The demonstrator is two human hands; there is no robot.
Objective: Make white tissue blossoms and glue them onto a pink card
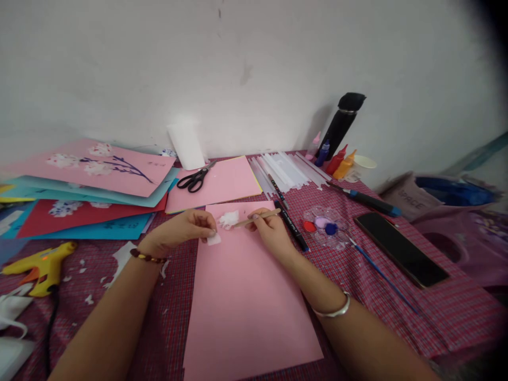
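Observation:
A long pink sheet of paper [246, 307] lies in front of me on the checked tablecloth. Near its top edge sits a small clump of white paper pieces [229, 218]. My left hand [190, 226] pinches a small white piece of paper [214, 239] over the sheet's left edge. Between the fingers of my right hand [268, 227] is a thin flat wooden stick [260, 216], its tip at the white clump. Whether the tip presses on the clump I cannot tell.
Finished flower pictures [99, 166] are stacked at left, above a yellow glue gun [47, 267]. Black scissors [195, 179] rest on more pink paper. To the right are glue sticks [281, 169], a marker [293, 230], a paint palette [325, 243], a brush [381, 272], a phone [400, 247] and paint bottles [337, 160].

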